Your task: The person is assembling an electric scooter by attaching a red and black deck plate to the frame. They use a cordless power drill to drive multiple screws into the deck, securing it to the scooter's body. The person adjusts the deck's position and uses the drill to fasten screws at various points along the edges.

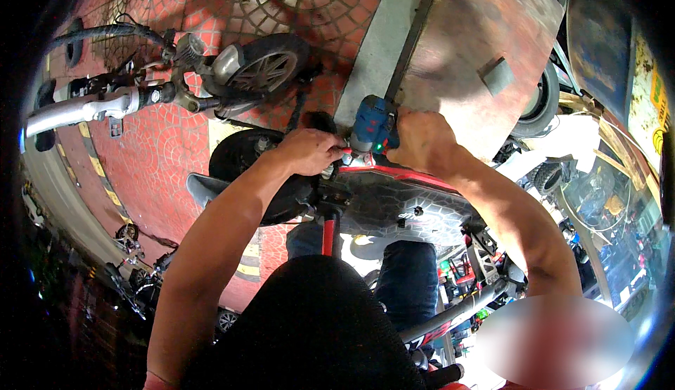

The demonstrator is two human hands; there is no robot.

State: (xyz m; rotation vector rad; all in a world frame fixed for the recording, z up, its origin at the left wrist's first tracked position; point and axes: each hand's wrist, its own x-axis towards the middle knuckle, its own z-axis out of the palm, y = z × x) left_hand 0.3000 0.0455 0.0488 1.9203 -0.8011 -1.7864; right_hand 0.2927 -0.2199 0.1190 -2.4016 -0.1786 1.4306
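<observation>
My right hand (422,140) grips a blue cordless power driver (371,126) held nose-down over the deck of a red and black electric scooter (401,197). My left hand (309,150) is closed around the front of the tool and the scooter part under it, beside the rear wheel (242,161). What exactly the left fingers pinch is hidden. Both forearms reach in from the lower edge over my dark-clothed knee.
A second scooter (176,84) lies on its side on the red patterned paving at the upper left. A rusty metal plate (485,46) and a grey kerb strip (383,35) lie ahead. Tools and parts crowd the right side (605,207).
</observation>
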